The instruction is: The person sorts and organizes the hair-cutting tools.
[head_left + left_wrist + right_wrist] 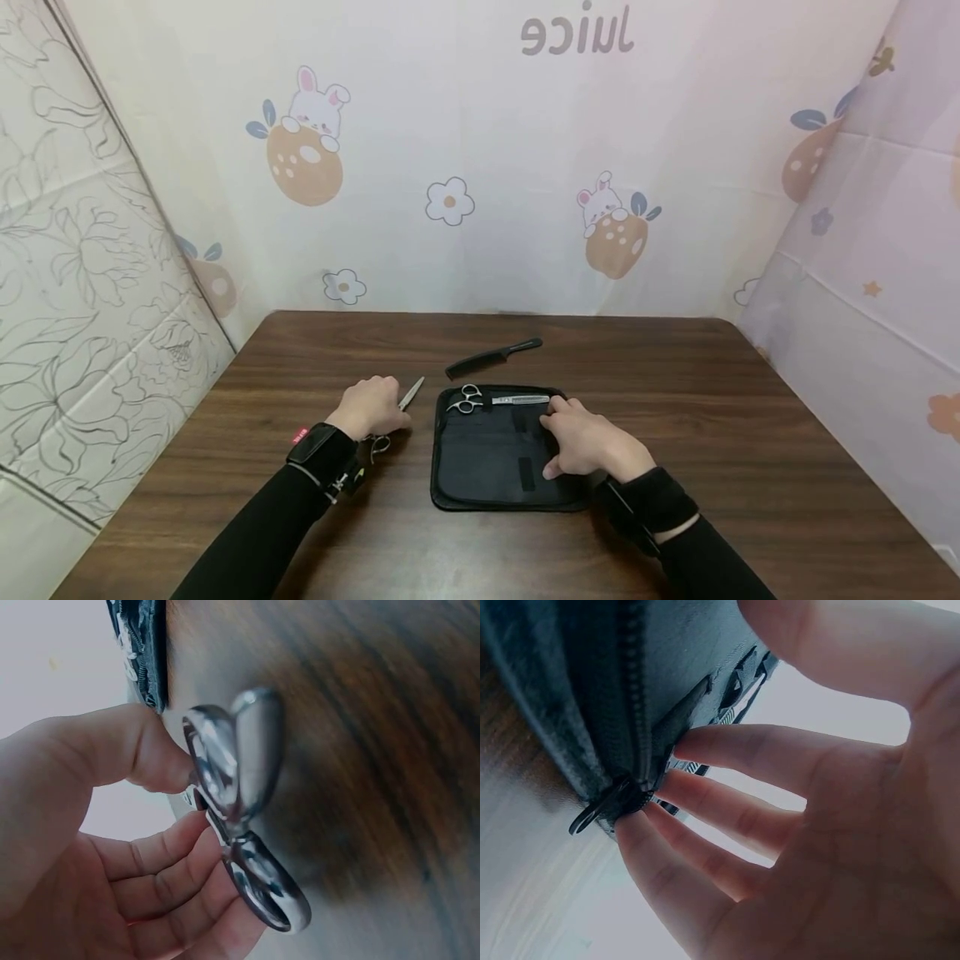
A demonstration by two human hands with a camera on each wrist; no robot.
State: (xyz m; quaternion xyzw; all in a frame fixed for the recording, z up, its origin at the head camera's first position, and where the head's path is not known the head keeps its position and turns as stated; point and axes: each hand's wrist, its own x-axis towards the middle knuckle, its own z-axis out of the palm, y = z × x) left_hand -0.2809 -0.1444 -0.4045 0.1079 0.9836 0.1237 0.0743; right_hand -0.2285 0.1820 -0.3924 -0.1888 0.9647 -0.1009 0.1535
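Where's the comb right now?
In the head view, the black comb lies on the table near the middle, just beyond the far edge of the black case, its handle pointing right.

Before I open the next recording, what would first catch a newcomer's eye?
The black case on the table stands out, silver scissors lying along its far edge. To its left, the left hand holds a second pair; the right hand touches the case's right side. A pale bunny-print backdrop rises behind.
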